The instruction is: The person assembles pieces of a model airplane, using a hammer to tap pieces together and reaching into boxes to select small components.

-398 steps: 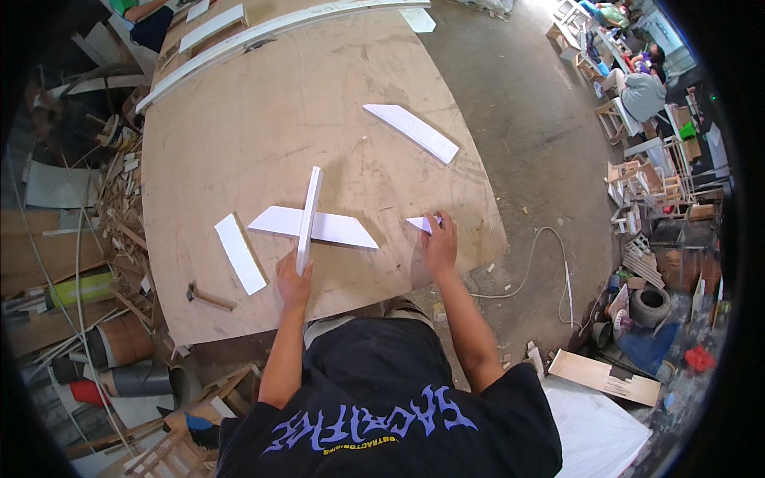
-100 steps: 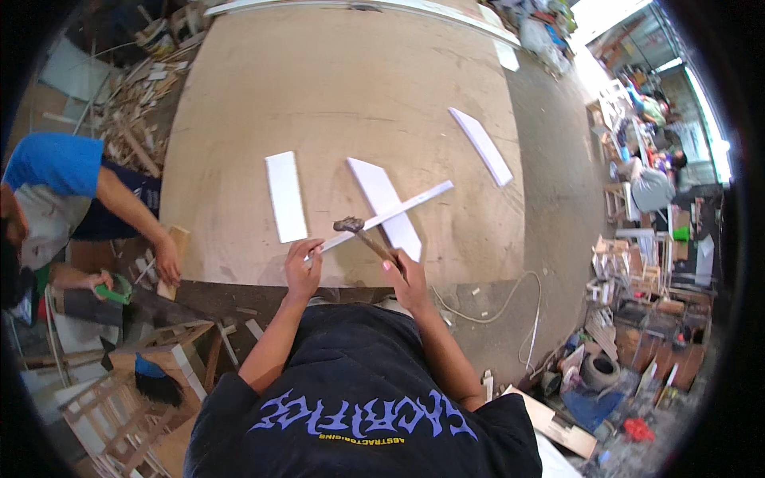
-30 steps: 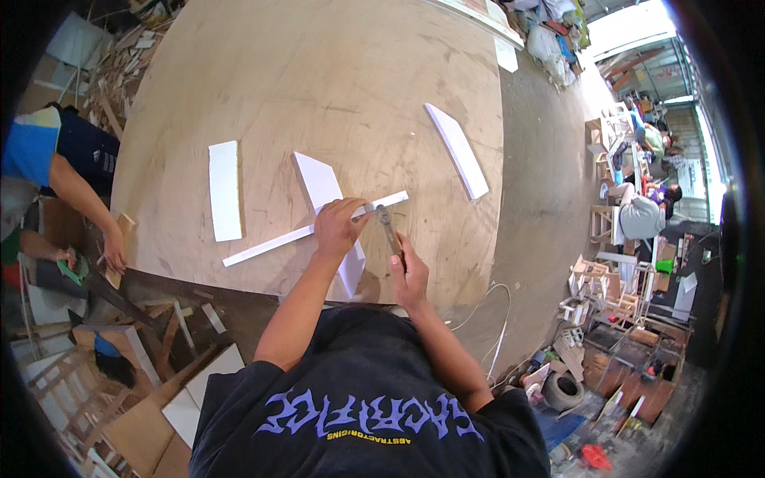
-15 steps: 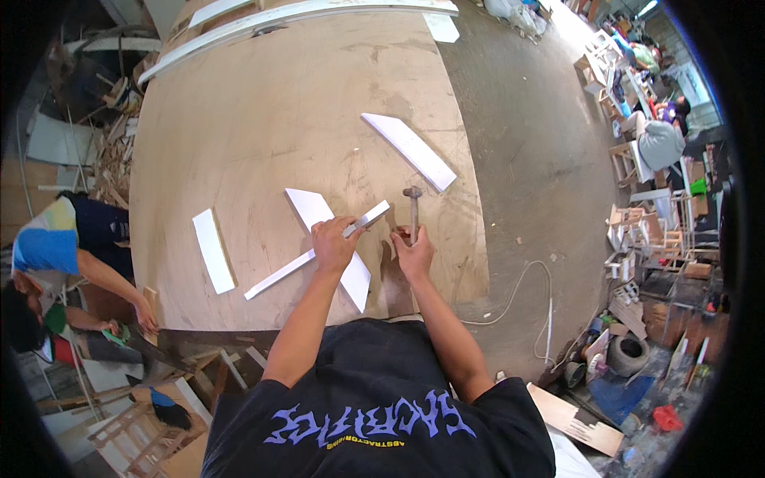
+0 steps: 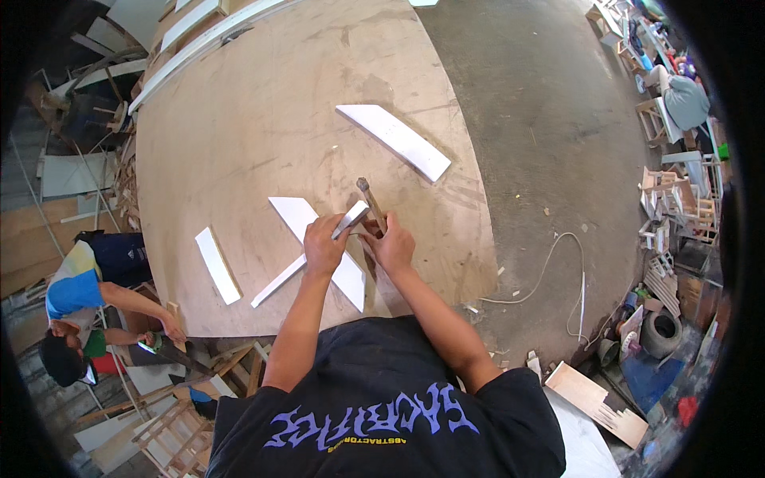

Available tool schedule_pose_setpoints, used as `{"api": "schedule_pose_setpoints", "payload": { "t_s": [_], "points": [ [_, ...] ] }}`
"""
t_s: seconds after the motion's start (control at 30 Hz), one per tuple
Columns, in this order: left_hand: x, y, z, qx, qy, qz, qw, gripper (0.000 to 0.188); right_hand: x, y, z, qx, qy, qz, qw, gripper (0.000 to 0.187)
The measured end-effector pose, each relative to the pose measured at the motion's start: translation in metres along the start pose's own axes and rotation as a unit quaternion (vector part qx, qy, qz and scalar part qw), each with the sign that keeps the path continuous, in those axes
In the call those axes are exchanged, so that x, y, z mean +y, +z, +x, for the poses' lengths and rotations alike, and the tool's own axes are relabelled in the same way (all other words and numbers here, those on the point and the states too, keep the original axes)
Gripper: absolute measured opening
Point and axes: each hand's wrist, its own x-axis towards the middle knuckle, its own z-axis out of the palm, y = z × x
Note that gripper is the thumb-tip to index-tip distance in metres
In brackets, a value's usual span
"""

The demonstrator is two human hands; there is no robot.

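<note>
Left grip (image 5: 325,245) clasps strip (image 5: 279,281); right grip (image 5: 392,245), hammer (image 5: 371,205).

black T-shirt (image 5: 390,374) | short sleeves (image 5: 514,398) | jagged purple lettering (image 5: 446,408) | small yellow lettering (image 5: 382,441)

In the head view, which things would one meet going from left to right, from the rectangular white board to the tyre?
Rectangular white board → left hand → right hand → pale cord on the floor → tyre.
</note>
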Motion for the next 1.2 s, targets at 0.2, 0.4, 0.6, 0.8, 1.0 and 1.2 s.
{"api": "schedule_pose_setpoints", "payload": {
  "t_s": [0.2,0.4,0.6,0.8,1.0,1.2],
  "points": [
    [-0.014,-0.010,0.006,0.013,-0.030,0.008,0.999,0.033,-0.011,0.000,0.003,-0.020,-0.023,-0.023,0.999,0.049],
    [-0.020,-0.010,-0.013,0.014,-0.094,-0.014,0.995,0.034,0.002,0.000,0.002,-0.044,-0.057,-0.029,0.997,0.040],
    [-0.004,-0.015,-0.008,0.011,-0.082,-0.042,0.996,0.037,0.027,-0.025,0.002,0.026,-0.025,0.171,0.985,0.028],
    [-0.003,-0.002,0.004,0.043,-0.059,-0.092,0.993,0.033,0.032,-0.050,0.027,0.034,0.097,0.416,0.903,0.039],
    [-0.001,-0.006,0.012,0.016,-0.095,-0.108,0.989,0.031,-0.003,-0.054,0.055,-0.022,0.091,0.426,0.900,0.039],
    [0.016,-0.014,0.037,0.003,0.009,-0.092,0.996,0.032,-0.040,-0.053,0.062,-0.113,0.100,0.305,0.940,0.036]
  ]
}}
